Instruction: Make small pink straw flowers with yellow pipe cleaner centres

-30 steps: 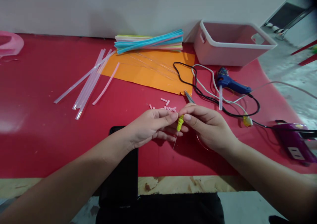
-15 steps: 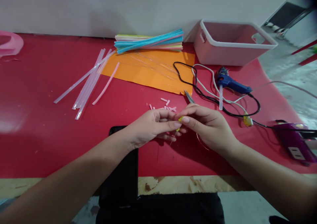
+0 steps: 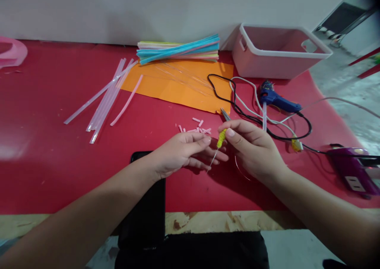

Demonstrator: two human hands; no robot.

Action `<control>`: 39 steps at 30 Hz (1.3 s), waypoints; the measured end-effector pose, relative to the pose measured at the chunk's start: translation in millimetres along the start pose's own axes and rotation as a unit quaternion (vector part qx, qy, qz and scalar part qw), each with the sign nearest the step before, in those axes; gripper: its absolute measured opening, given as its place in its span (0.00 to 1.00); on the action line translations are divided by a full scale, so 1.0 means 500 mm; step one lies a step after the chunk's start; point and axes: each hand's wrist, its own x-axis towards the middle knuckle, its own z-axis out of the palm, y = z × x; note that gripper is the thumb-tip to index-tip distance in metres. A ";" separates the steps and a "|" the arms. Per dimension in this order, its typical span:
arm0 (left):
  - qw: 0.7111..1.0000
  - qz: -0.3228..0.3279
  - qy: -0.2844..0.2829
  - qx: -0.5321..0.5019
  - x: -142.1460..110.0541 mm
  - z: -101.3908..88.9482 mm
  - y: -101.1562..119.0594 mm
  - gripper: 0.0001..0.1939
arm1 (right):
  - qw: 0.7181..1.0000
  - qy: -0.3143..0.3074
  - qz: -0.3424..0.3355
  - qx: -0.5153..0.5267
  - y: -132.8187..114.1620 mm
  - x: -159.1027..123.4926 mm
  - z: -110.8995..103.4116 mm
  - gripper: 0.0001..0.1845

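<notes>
Pinched between the thumb and forefinger of my right hand is a short yellow coil, apparently wound pipe cleaner, on a thin stiff wire. The wire slants down toward the fingers of my left hand. That hand is open, palm turned inward, its fingers spread behind the wire; whether they touch it I cannot tell. Beyond the hands lie several short pink pieces. A pair of scissors pokes out past my right hand, its handles hidden. A thin loop of wire curves beneath the right hand.
Colourful pipe cleaners rest on an orange sheet. Glue sticks and a pink strip lie left. A blue glue gun, cables, a purple power strip and a pink bin are right; a black phone-like slab is nearer.
My left fingers have come off the yellow coil and opened. My right hand has moved slightly up and right with the coil, which now shows more fully.
</notes>
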 end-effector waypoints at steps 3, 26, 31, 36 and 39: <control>1.000 -0.022 -0.007 0.018 -0.001 0.003 0.002 0.12 | 1.000 0.006 -0.001 0.022 0.006 0.001 -0.003 0.08; 0.997 0.046 0.010 0.060 -0.003 0.013 0.003 0.06 | 0.995 0.072 -0.009 0.064 -0.003 -0.001 0.011 0.07; 0.999 0.027 0.004 0.046 0.000 0.009 0.002 0.10 | 0.991 0.067 -0.007 0.112 0.001 0.004 0.004 0.07; 0.995 0.059 0.076 0.013 0.004 0.012 0.005 0.05 | 0.994 -0.019 -0.008 0.112 0.002 0.000 0.003 0.10; 0.996 0.058 0.065 -0.008 0.004 0.011 0.006 0.10 | 0.994 -0.046 -0.007 0.103 0.002 -0.004 0.003 0.12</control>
